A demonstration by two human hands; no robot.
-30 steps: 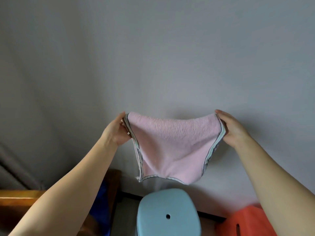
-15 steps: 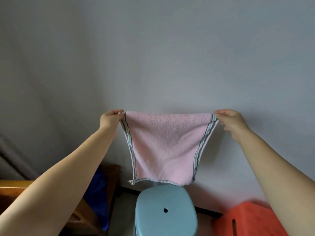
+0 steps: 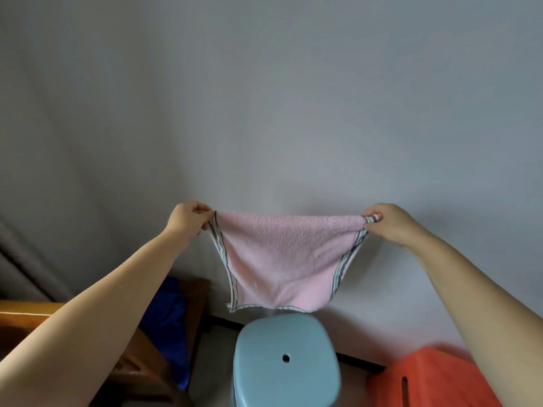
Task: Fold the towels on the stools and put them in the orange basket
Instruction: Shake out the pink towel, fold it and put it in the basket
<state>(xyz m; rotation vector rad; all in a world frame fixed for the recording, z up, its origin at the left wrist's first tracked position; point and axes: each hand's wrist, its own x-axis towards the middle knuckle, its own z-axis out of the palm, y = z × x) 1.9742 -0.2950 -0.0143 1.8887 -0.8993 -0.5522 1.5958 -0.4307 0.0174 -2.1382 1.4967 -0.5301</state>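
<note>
Pink towel held spread in air above blue stool, pre-fold.

Grey wall (image 3: 293,113) behind; blue stool (image 3: 286,362) directly below; orange item (image 3: 432,380), prob. the basket, low right. Pink towel (image 3: 282,259) hangs betw. both hands, long axis left–right, top edge near taut, bottom hem just above stool seat. Both arms out, approx equal reach. Left hand (image 3: 188,217) pinches top-left corner; right hand (image 3: 388,221) pinches top-right corner.

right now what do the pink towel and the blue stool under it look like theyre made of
Pink towel: soft terry cloth by its fuzzy looped nap and limp sag, with a flat woven striped edging. Blue stool: probably moulded plastic, going by its smooth, faintly glossy, one-piece seat with rounded corners and a small hole.
</note>
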